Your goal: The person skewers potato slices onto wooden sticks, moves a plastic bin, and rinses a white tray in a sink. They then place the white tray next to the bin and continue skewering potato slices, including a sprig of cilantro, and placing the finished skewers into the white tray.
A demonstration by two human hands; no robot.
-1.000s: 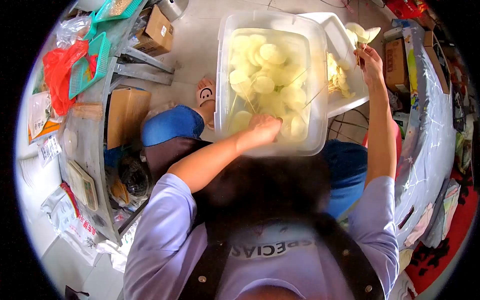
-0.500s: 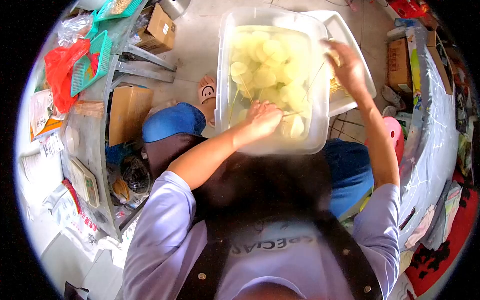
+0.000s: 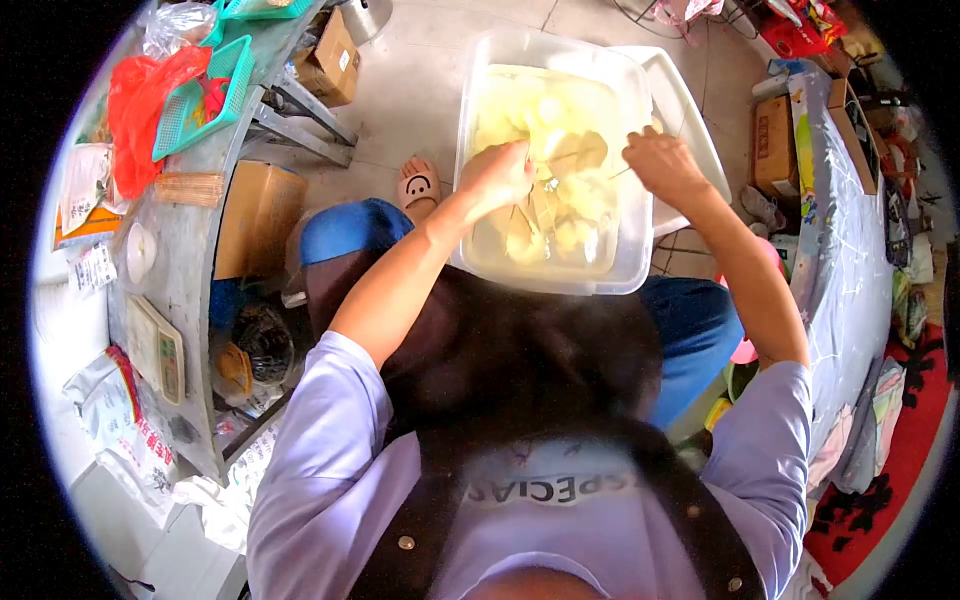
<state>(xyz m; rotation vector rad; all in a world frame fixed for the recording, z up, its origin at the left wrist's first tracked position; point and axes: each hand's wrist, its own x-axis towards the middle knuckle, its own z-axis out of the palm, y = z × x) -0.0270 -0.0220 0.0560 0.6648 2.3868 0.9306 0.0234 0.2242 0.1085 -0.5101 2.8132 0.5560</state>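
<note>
A translucent plastic bin (image 3: 555,287) in front of me holds liquid and many thin, round, pale yellow slices (image 3: 575,235) that look like potato, with thin skewers among them. My left hand (image 3: 498,178) is closed over the bin's left half, gripping slices at its fingertips; the exact hold is partly hidden. One shadowed slice (image 3: 580,152) stands raised between my hands. Over the bin's right rim, my right hand (image 3: 662,165) pinches a thin skewer (image 3: 622,173) that points left toward that slice.
A white tray (image 3: 690,100) lies partly under the bin's right side. On the left, a grey table (image 3: 190,250) carries a green basket (image 3: 235,80), a red bag (image 3: 150,110), a bundle of sticks (image 3: 190,188) and a scale (image 3: 160,345). A cloth-covered surface (image 3: 850,260) stands right.
My left hand has risen from the bin's near part and moved farther up its left half. My right hand has come from over the white tray to the bin's right rim with a skewer.
</note>
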